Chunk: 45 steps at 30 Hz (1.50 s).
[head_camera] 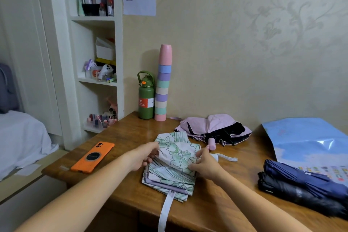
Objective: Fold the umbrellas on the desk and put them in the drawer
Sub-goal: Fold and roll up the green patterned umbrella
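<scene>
Both hands point(146, 156) point(205, 164) pinching floral umbrella point(169, 173) folds, strap point(165, 211) overhanging desk point(120, 181) edge, handle probably hidden.

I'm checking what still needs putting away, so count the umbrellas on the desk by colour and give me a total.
Floral green and white umbrella, gripped by the left hand and right hand: 1
Pink umbrella: 1
Navy blue umbrella: 1
Black umbrella: 1
Total: 4

Orange phone point(93, 155) face-down near left edge of worktop point(124, 137). Green bottle point(146, 98) touching stack of pastel cups point(162, 84) at wall — both upright. Blue plastic sheet point(308, 141) at right. White shelf unit point(98, 58) left — cluttered.
</scene>
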### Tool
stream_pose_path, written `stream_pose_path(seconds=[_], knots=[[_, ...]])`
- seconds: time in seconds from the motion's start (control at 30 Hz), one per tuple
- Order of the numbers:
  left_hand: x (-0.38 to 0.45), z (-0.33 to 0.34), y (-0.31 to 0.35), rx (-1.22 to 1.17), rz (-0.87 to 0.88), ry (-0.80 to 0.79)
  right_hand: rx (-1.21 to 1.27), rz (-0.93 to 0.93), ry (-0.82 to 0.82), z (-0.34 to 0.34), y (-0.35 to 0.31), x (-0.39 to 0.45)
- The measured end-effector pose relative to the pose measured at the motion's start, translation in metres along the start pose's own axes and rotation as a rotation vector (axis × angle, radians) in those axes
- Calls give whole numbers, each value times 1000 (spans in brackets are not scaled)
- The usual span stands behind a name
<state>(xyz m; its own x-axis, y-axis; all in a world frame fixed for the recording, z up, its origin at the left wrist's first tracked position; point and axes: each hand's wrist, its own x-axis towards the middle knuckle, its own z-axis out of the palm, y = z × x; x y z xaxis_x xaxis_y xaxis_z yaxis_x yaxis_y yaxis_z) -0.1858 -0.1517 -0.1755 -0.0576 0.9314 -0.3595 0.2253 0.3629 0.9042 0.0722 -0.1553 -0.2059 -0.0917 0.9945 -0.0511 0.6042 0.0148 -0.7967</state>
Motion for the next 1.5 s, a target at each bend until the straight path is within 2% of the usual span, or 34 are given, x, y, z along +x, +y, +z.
stream_pose_path(seconds=[0.1, 0.23, 0.37, 0.53, 0.7, 0.83, 0.93, 1.0, 1.07, 1.13, 1.17, 1.3, 1.4, 1.5], knots=[[2, 1, -1, -21, 53, 64, 74, 38, -15, 0, 7, 1], [5, 9, 2, -171, 153, 160, 105, 35, -35, 0, 13, 3], [10, 15, -1, -130, 278, 226, 118, 26, -48, 2, 11, 0], [9, 10, -3, 40, 273, 67, 100, 22, -50, 0, 9, -1], [6, 3, -2, 78, 238, 80, 101, 8, -49, -2, 9, -2], [3, -4, -1, 55, 269, 34, 217, -23, -43, -2, 12, -2], [-1, -6, 2, -77, 318, 53, 330, -65, 7, -2, 10, -4], [-3, -8, 5, -120, 337, -8, 358, -121, 13, -3, 7, -6], [-5, -12, 3, 51, 353, -131, 351, -186, 23, -6, 6, -7], [-2, -14, -2, 263, 368, -181, 346, -249, 67, -8, 4, -7], [0, -15, -5, 279, 359, -181, 353, -271, 85, -8, 3, -6], [4, -17, -5, 75, 305, -63, 379, -293, 107, -8, 2, -5], [8, -19, -4, -18, 333, 36, 366, -295, 64, -9, 2, -7], [6, -17, -3, -121, 370, 62, 378, -297, 33, -10, -1, -10]])
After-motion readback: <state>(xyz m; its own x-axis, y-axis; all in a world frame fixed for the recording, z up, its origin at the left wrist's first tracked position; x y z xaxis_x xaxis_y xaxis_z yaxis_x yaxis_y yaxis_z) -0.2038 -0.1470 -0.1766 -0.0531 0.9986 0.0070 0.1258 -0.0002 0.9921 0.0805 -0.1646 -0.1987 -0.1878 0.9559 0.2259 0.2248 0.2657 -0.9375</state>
